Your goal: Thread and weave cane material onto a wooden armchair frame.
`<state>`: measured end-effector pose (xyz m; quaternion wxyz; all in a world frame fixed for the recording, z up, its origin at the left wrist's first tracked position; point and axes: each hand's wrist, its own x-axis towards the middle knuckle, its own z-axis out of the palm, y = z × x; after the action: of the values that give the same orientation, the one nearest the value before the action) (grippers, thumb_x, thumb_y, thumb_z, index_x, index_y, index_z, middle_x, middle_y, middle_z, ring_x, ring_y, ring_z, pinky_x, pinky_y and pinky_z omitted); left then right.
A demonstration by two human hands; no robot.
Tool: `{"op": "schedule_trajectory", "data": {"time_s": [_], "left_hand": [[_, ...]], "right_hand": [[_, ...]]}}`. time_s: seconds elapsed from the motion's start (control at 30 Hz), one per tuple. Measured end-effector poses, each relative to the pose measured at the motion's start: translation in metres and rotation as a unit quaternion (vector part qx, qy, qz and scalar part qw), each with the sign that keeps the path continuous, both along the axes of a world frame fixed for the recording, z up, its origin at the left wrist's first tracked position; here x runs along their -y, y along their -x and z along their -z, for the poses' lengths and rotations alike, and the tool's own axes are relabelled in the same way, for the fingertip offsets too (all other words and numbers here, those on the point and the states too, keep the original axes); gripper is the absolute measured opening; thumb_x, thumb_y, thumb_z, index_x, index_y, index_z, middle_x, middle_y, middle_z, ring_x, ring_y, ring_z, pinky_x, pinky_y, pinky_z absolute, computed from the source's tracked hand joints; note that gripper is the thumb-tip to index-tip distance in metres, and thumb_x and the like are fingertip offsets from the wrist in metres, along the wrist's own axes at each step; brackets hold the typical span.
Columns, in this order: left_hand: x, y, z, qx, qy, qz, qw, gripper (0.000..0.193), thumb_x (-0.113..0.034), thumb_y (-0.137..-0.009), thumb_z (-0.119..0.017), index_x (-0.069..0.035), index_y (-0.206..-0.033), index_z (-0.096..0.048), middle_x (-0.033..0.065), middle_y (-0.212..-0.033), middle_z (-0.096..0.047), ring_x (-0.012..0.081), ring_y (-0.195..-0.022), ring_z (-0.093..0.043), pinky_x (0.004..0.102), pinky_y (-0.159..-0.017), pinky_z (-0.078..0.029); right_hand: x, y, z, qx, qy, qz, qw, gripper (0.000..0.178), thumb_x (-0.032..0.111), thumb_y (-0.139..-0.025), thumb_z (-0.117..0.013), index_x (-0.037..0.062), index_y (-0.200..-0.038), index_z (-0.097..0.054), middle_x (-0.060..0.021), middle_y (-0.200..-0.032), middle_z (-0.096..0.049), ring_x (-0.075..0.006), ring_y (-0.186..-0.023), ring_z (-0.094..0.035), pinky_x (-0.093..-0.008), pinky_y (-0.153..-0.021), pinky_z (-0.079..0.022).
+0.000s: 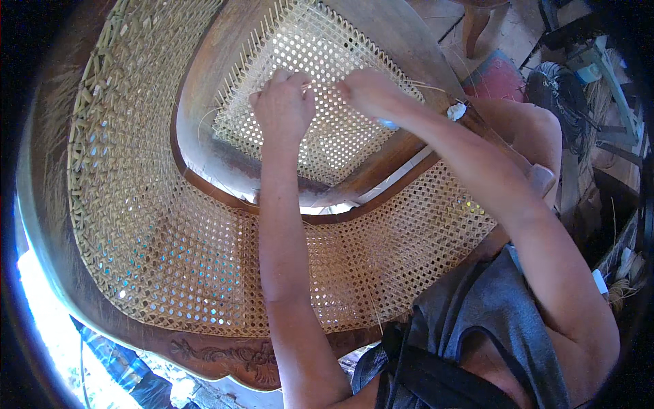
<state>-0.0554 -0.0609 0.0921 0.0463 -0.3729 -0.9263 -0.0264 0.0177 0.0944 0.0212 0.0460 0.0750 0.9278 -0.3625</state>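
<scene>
A woven cane seat panel (327,146) fills an opening in a wooden chair frame (231,153), with short cane ends standing up along its upper left and upper right edges. Over the middle of the weave, my left hand (283,105) is closed, a pale cane strand (307,86) showing at its fingertips. To its right, my right hand (371,92) is closed in a pinch just above the panel; what it holds is hidden. A loose strand (430,87) sticks out past the panel's right corner.
A curved cane backrest (157,252) with a carved wooden rail (225,353) wraps around the left and near sides. A white lump (456,111) sits on the frame at right. Beyond lie a red flat object (494,76), a dark coil (555,92) and a greenish wooden stand (616,88).
</scene>
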Motion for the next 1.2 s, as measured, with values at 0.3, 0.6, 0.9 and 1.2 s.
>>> {"op": "schedule_trajectory", "data": {"time_s": [0.3, 0.6, 0.9, 1.2], "left_hand": [[-0.012, -0.005, 0.009, 0.424, -0.294, 0.003, 0.857, 0.021, -0.024, -0.086, -0.077, -0.004, -0.093, -0.076, 0.0045, -0.092, -0.072, 0.0113, -0.075, -0.064, 0.028, -0.071, -0.051], [0.006, 0.021, 0.018, 0.27, -0.285, -0.008, 0.92, 0.013, -0.008, -0.08, -0.078, -0.001, -0.091, -0.074, 0.0046, -0.082, -0.066, 0.0097, -0.069, -0.061, 0.0241, -0.063, -0.049], [0.004, 0.023, 0.018, 0.155, -0.196, 0.001, 0.968, 0.01, -0.013, -0.079, -0.075, -0.005, -0.086, -0.073, 0.0093, -0.078, -0.064, 0.0192, -0.064, -0.062, 0.0316, -0.061, -0.05], [-0.004, 0.023, 0.008, 0.136, -0.093, 0.013, 0.986, 0.014, -0.024, -0.082, -0.071, -0.01, -0.086, -0.073, 0.0081, -0.082, -0.065, 0.0252, -0.073, -0.064, 0.0375, -0.066, -0.05]], "right_hand": [[-0.039, -0.054, -0.057, -0.054, 0.071, -0.011, 0.996, 0.051, 0.038, -0.102, -0.049, -0.0037, -0.075, -0.061, -0.0243, -0.069, -0.062, -0.0346, -0.062, -0.066, -0.0443, -0.063, -0.051], [-0.004, -0.007, 0.003, 0.016, 0.248, -0.014, 0.968, 0.034, 0.017, -0.095, -0.052, -0.0083, -0.075, -0.061, -0.0203, -0.063, -0.062, -0.0258, -0.055, -0.067, -0.0379, -0.053, -0.053], [0.018, 0.019, -0.012, 0.033, 0.181, 0.059, 0.981, 0.028, 0.016, -0.084, -0.059, -0.0049, -0.07, -0.069, -0.0191, -0.063, -0.067, -0.0302, -0.064, -0.071, -0.039, -0.07, -0.058], [0.004, 0.014, -0.007, 0.073, 0.304, 0.058, 0.948, 0.029, 0.012, -0.086, -0.054, -0.0045, -0.066, -0.068, -0.0181, -0.057, -0.064, -0.0245, -0.059, -0.07, -0.0361, -0.061, -0.058]]}}
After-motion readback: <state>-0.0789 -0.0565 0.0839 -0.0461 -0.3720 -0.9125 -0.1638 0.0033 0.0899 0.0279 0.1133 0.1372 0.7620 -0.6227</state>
